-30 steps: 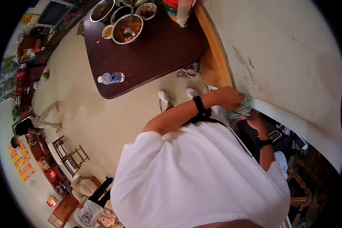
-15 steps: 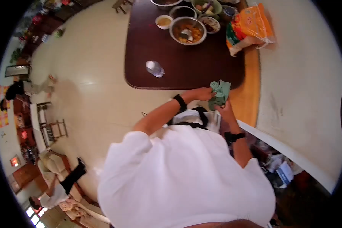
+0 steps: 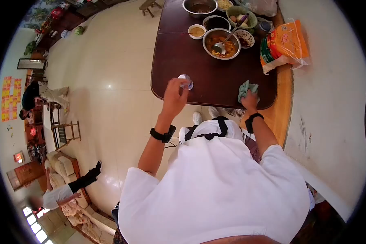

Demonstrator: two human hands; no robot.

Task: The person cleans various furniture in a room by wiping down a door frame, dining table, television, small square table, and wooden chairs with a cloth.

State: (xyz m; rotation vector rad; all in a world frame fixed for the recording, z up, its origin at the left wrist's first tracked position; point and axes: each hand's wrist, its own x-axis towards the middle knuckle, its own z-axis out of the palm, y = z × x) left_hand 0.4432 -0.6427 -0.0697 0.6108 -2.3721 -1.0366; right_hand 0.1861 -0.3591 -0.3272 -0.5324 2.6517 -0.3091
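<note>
At the near right corner of the dark table (image 3: 215, 90), the right grip (image 3: 250, 99) is closed on a crumpled green cloth (image 3: 246, 88), which both grips held together half a second ago. The left grip (image 3: 175, 96) has since reached the bottle (image 3: 185, 78), fingers curled over it; whether they have closed, I cannot tell. Farther back on the glossy brown top stand bowls (image 3: 231, 56) of food, one with a ladle (image 3: 220, 48); an orange bag (image 3: 286, 44) is at its right edge. Pale floor (image 3: 110, 69) spreads left, toward a sofa (image 3: 61, 164) and two people (image 3: 65, 195).
</note>
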